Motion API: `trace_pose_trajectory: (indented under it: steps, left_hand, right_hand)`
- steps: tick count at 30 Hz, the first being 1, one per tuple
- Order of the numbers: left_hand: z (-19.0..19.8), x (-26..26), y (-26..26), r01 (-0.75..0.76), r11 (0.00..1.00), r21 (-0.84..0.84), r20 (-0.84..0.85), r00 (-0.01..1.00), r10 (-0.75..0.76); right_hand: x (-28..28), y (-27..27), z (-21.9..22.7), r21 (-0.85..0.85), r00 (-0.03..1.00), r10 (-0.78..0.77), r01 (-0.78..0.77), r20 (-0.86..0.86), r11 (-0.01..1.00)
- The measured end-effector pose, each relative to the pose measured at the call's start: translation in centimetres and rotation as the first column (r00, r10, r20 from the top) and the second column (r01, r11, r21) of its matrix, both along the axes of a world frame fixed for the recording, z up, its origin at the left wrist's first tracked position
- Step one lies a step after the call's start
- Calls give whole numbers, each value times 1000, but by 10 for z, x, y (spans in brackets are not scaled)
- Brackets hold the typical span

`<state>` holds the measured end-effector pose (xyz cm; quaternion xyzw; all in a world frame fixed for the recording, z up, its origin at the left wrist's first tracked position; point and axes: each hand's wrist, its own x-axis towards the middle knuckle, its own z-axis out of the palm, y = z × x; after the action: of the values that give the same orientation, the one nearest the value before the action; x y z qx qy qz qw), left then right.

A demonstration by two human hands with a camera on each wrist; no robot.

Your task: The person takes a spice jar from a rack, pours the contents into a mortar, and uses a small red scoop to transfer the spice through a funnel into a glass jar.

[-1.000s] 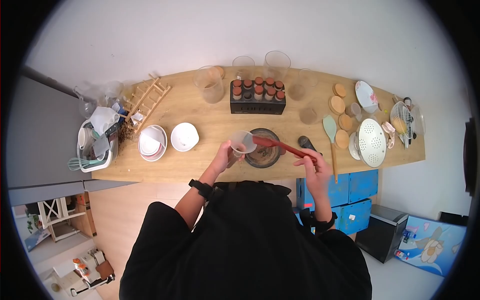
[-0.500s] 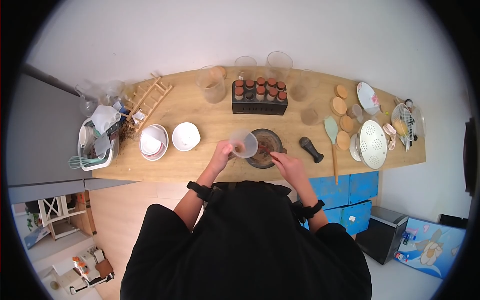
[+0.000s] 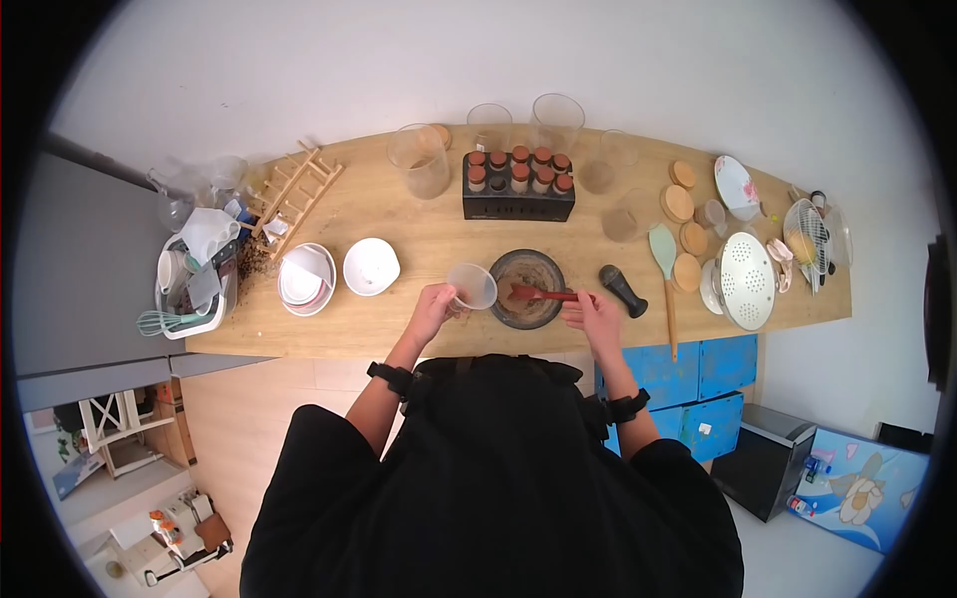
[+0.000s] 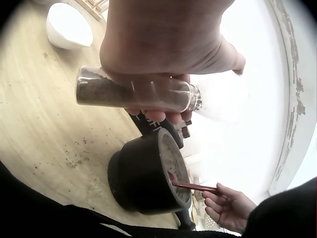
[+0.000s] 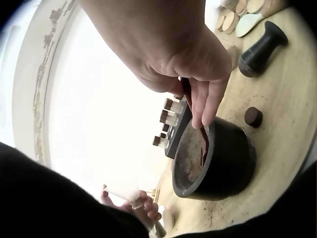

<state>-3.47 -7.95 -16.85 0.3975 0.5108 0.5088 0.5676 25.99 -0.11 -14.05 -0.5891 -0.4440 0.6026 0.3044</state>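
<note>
My left hand [image 3: 431, 311] holds a small glass bottle [image 4: 124, 94] partly filled with dark grounds, its fingers curled round the body. A translucent funnel [image 3: 472, 286] flares from the bottle's neck; in the left wrist view it is washed out by glare. Just to the right stands a dark stone mortar [image 4: 141, 173] with brown powder inside. My right hand [image 3: 595, 317] pinches the handle of a red spatula [image 3: 543, 294], whose head lies down in the powder. In the right wrist view, the fingertips hang right at the mortar's rim.
A black pestle [image 3: 623, 290] and a green spatula [image 3: 662, 252] lie right of the mortar. Behind is a black rack [image 3: 518, 206] of capped bottles. White bowls [image 3: 371, 267] stand left, a white colander [image 3: 745, 284] right. A dark cap [image 5: 253, 117] sits near the mortar.
The red spatula has gone from the funnel's mouth down into the mortar, and the right hand then shifted slightly right. My left hand with bottle and funnel has moved a little left.
</note>
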Motion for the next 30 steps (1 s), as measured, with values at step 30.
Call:
trace_pose_trajectory:
  steps: [30]
  left_hand:
    - [11, 21, 21, 116, 989, -96, 416, 907, -66]
  right_hand:
    - [-3, -37, 122, 546, 972, 199, -236, 128, 804]
